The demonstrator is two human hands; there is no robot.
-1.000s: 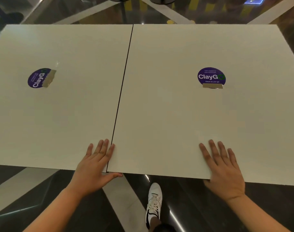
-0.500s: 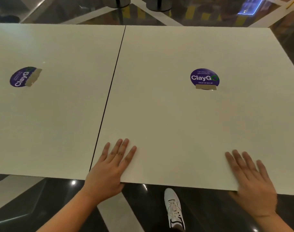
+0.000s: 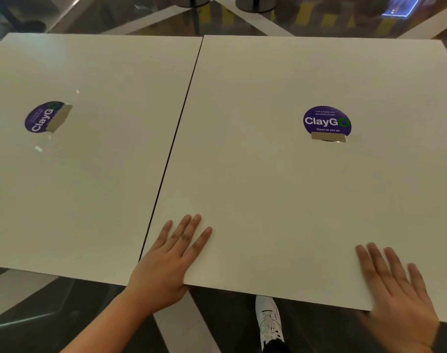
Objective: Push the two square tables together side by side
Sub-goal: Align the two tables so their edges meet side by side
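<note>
While both hands, left hand (image 3: 166, 261) and right hand (image 3: 393, 289), lie flat and unclenched on the right bench (image 3: 281, 187), it sits beside the left bench (image 3: 90, 187), only a thin seam remaining.

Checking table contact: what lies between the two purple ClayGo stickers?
In the head view, only bare white tabletop and the thin dark seam separate the left sticker from the right sticker.

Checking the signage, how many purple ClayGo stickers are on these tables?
2. One sticker lies on the left table, one on the right table. None seem hidden.
</note>
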